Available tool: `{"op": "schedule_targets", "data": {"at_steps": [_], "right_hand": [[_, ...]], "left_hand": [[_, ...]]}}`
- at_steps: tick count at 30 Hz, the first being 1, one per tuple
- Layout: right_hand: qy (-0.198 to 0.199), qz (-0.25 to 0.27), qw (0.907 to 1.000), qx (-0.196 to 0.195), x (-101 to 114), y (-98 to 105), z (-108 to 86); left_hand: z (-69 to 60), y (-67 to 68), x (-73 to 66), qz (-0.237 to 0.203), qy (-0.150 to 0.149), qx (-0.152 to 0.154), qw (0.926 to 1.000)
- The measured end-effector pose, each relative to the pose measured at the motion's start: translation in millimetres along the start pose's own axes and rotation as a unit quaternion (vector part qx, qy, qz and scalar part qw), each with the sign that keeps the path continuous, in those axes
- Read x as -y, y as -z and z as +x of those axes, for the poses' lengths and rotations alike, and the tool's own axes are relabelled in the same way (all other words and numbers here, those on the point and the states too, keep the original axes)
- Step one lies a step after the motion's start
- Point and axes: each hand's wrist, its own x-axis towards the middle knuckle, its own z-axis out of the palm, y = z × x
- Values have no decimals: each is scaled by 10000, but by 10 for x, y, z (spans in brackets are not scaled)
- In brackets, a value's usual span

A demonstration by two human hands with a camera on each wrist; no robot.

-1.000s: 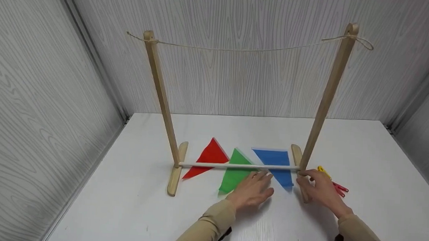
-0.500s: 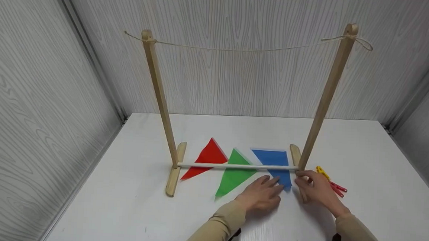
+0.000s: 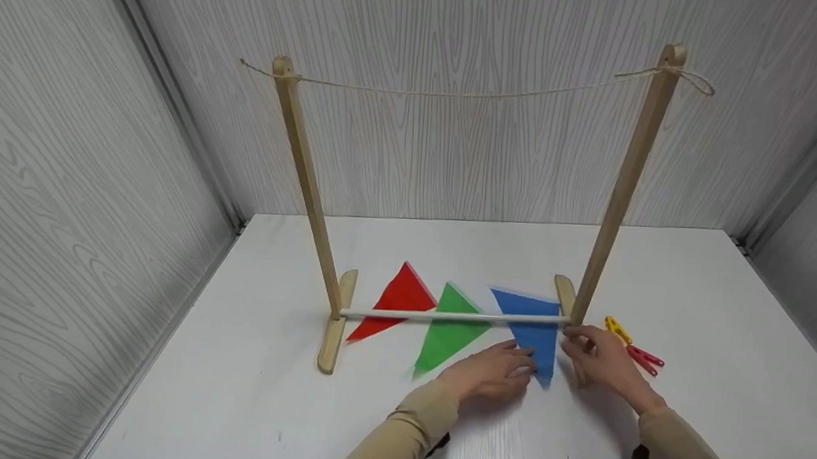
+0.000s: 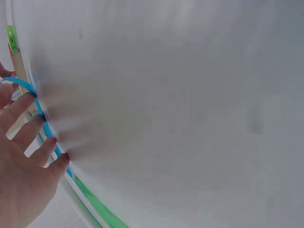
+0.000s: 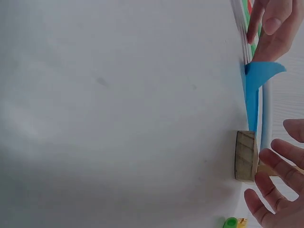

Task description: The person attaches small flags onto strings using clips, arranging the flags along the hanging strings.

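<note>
In the head view, my left hand (image 3: 490, 373) lies palm down at the left edge of the blue pennant (image 3: 538, 344), fingers beside its lower part. The left wrist view shows the hand (image 4: 28, 173) with spread fingertips touching the blue fabric (image 4: 21, 84) at the tabletop. A lifted, curling tip of the blue pennant (image 5: 261, 73) shows in the right wrist view. My right hand (image 3: 606, 359) rests at the foot of the right wooden post (image 3: 623, 193); its fingers (image 5: 270, 183) are loosely spread beside the wooden foot (image 5: 245, 156).
A string (image 3: 424, 93) spans the two posts, with a left post (image 3: 305, 180) and a white crossbar (image 3: 403, 315). A red pennant (image 3: 405, 292) and a green pennant (image 3: 448, 331) lie under the bar. Yellow (image 3: 618, 329) and red clips (image 3: 645, 359) lie right of the stand.
My left hand shifted right onto the blue pennant, then slightly back. The blue pennant has turned and slid toward me and the right foot. My right hand has barely moved.
</note>
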Motion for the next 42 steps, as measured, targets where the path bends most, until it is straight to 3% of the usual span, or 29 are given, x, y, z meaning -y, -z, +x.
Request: {"op": "schedule_targets", "data": {"at_steps": [5,10,18,24,30,42], "right_hand": [[-104,21,9999,8,3,-19,9],[8,-61,10000,-9,-13,-53,25],[252,-188,9994,-108,-34,-86,42],[359,-249,9989,-149,-13,-113,64],[130,-433,9988,-177,30,-166,66],[-40,-617,9975,-346,137,-249,88]], "left_hand": [[-39,12,63,-442,103,-51,9990],[-58,8,112,-439,29,-60,9990],[-50,6,208,-541,-647,-506,9951],[-69,12,252,-800,-566,-549,9937],[-87,26,265,-944,-501,-436,9933],[-101,25,264,-819,-335,-372,9954]]}}
